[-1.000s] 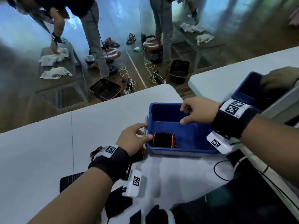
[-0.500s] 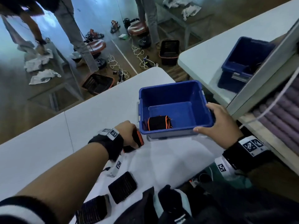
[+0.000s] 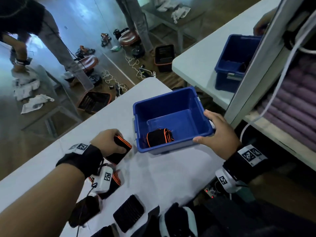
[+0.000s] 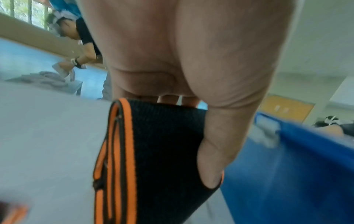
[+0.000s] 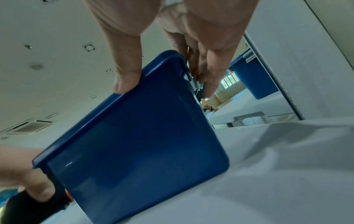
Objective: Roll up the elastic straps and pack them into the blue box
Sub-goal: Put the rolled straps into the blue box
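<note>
Head view has the left hand curled round a black elastic strap with orange edging, thumb pressed on its flat face and fingers behind, so that grip is closed on the strap just beside the near left corner of the deep blue plastic box. From the left wrist camera the strap shows folded in layers under the thumb, with the blue wall close on its right. The right hand clasps the box's near right corner, thumb along the front rim and fingers down the side; its grip is narrow, holding the rim, and the right wrist camera shows the fingers against the box's grey latch. Inside the box, near the front wall, lies one rolled black strap with orange trim. More dark straps lie flat on the white surface nearer the person. A second blue box stands well apart on another white table to the right.
</note>
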A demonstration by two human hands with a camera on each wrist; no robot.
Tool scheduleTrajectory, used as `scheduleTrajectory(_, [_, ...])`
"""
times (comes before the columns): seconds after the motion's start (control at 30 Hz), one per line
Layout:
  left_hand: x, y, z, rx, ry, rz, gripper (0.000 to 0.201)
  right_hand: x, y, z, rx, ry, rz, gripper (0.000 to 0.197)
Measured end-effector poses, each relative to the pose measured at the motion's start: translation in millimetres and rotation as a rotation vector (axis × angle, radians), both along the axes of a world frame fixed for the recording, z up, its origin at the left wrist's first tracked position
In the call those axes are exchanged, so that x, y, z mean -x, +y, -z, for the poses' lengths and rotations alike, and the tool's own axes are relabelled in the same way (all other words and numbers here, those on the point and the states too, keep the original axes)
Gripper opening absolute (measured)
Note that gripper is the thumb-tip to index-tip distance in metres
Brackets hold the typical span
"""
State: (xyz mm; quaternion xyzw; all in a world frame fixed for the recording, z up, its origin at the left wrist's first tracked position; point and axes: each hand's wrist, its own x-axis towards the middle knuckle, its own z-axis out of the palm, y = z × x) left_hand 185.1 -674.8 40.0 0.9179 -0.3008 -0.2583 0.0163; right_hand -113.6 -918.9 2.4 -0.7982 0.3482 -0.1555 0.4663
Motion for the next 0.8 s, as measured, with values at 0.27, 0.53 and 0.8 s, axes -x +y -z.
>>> scheduleTrajectory(0.27, [-18, -54, -136, 0.239, -0.086, 0.127, 0.044, 1, -1, 6, 0.022, -0.068, 0.009, 0.096])
scheduleTrajectory(0.53, [26, -187, -81, 0.095, -0.163, 0.524, 0.048, 0, -6, 11, 0.006, -0.109, 0.005, 0.098])
scheduleTrajectory(0.8, [51, -228, -19, -0.194, -0.214, 0.683, 0.031, -2, -9, 13, -0.049, -0.125, -0.011, 0.1])
